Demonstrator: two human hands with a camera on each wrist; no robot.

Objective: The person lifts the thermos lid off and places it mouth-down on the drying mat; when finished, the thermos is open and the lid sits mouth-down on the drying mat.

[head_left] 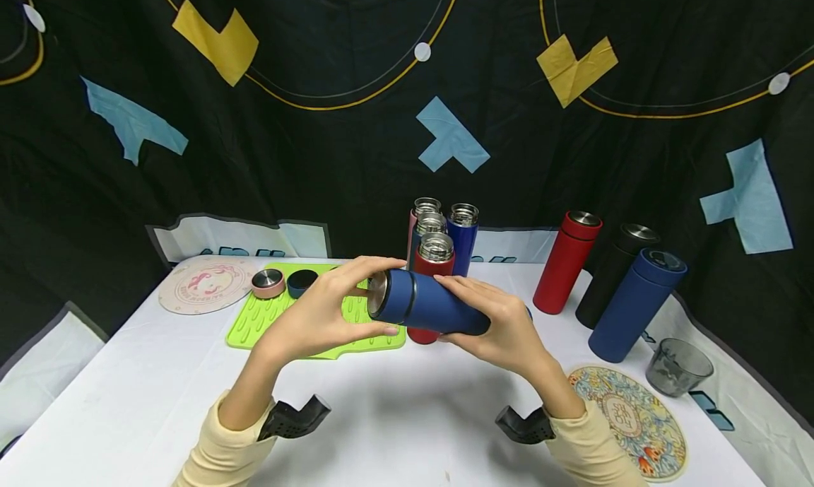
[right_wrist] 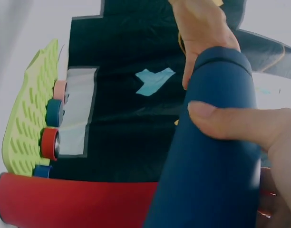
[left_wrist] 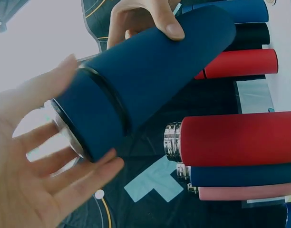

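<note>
A blue vacuum flask (head_left: 445,309) is held nearly sideways above the table, its lid pointing left. My right hand (head_left: 499,324) grips the flask's body, with the thumb (right_wrist: 231,124) lying across it in the right wrist view. My left hand (head_left: 318,314) spans the lid (head_left: 399,296), thumb on one side and fingers on the other; the palm stands off from the lid's silver top (left_wrist: 69,128). Behind the flask, a red bottle (head_left: 434,266), a blue bottle (head_left: 462,238) and others stand without lids, their steel necks showing.
A green drying mat (head_left: 244,328) at left bears a pink lid (head_left: 268,289), a dark blue lid (head_left: 300,282) and a red lid (right_wrist: 49,143). Lidded red (head_left: 562,271), black (head_left: 604,282) and blue (head_left: 636,310) flasks stand right, near a glass (head_left: 677,368) and a patterned round mat (head_left: 655,437).
</note>
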